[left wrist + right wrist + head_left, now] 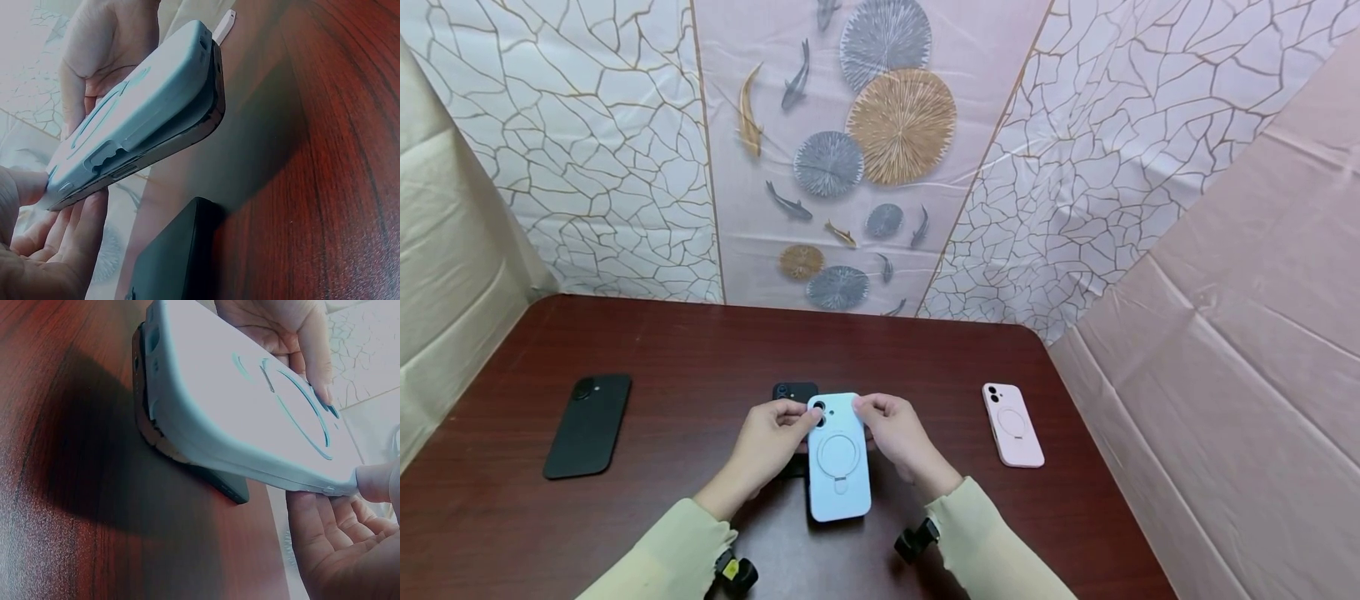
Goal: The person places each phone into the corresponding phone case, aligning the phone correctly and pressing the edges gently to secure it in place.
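A light blue phone case [838,500] with a ring on its back is held up by both hands, camera end away from the body. Under it lies a phone [215,106]; at the near end the case stands apart from the phone's edge, leaving a gap. The left hand [766,443] pinches the upper left side, thumb by the camera cutouts. At the upper right corner the right hand [901,433] pinches case and phone between thumb and fingers. Right behind, partly covered, a black phone [795,390] lies on the table.
A dark green-black phone [589,429] lies on the left of the brown wooden table [700,350]. On the right lies a pink phone [1017,433] with a ring on its back. Patterned cloth [625,167] hangs behind the table, and plain cloth hangs at both sides.
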{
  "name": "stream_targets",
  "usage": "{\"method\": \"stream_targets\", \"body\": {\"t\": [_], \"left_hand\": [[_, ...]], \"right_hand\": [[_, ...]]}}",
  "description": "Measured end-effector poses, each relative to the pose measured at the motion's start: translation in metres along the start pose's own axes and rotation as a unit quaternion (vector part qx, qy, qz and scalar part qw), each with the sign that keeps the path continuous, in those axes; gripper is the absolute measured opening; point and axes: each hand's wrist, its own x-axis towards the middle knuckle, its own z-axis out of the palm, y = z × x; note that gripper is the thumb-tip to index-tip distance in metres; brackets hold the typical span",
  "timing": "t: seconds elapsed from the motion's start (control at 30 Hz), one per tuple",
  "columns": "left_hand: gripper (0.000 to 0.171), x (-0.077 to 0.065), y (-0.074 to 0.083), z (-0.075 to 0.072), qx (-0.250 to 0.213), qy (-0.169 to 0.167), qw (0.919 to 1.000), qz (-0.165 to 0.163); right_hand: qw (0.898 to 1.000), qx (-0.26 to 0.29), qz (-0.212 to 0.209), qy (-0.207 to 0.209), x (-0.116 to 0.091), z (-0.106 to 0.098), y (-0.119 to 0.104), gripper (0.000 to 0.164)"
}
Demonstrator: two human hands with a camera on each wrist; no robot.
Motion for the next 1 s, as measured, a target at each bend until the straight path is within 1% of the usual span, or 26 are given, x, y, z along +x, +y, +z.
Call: {"method": "stream_targets", "body": {"t": [0.33,0.53,0.6,0.77,1.0], "left_hand": [[0.03,0.001,0.0,0.0,-0.003,-0.002,1.0,0.0],[0.03,0.001,-0.001,0.0,-0.003,0.0,1.0,0.0],[0.03,0.002,-0.001,0.0,-0.003,0.001,1.0,0.0],[0.029,0.002,-0.003,0.0,-0.006,-0.001,1.0,-0.002],[0.026,0.002,-0.004,0.0,0.001,0.002,1.0,-0.002]], "right_hand": [[1.0,-0.007,0.002,0.0,0.001,0.0,0.0,0.027],[1.0,0.001,0.003,-0.001,0.021,-0.003,0.026,0.029],[1.0,0.005,0.0,-0.002,0.025,-0.003,0.031,0.03],[1.0,0.008,-0.004,-0.005,0.024,-0.003,0.032,0.032],[1.0,0.008,0.002,-0.007,0.024,-0.002,0.032,0.032]]}}
